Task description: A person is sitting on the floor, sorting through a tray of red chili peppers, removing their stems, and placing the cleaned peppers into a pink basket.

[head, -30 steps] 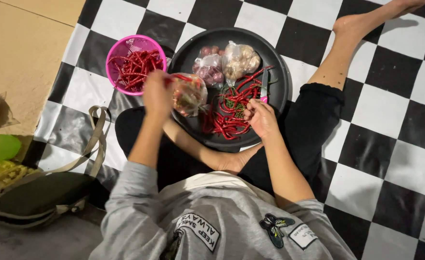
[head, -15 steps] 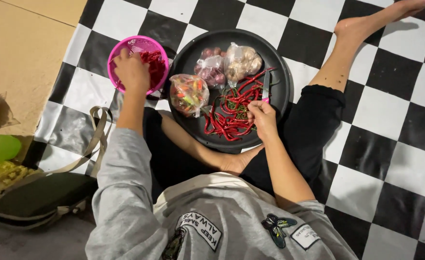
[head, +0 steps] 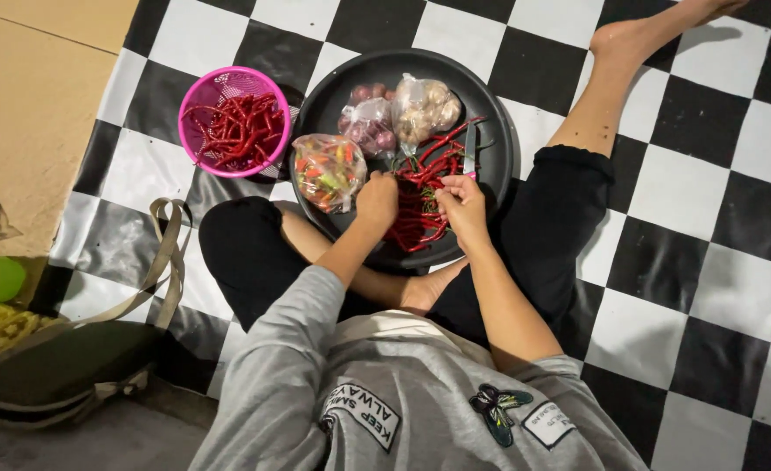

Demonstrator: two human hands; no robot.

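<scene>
Both hands on the chili pile, left hand back from the pink basket.
Head view: left hand (head: 376,199) returned to the red chilies (head: 420,196) on the black tray (head: 499,153), fingers curled around one; right hand (head: 462,202) pinches another. Basket (head: 235,122) at 10 o'clock holds the done ones.

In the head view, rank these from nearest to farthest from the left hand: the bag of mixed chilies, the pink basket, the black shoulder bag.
From the left hand:
1. Bag of mixed chilies, on the tray just left of the hand.
2. Pink basket, off the tray, upper left.
3. Black shoulder bag, on the floor, far lower left.
</scene>
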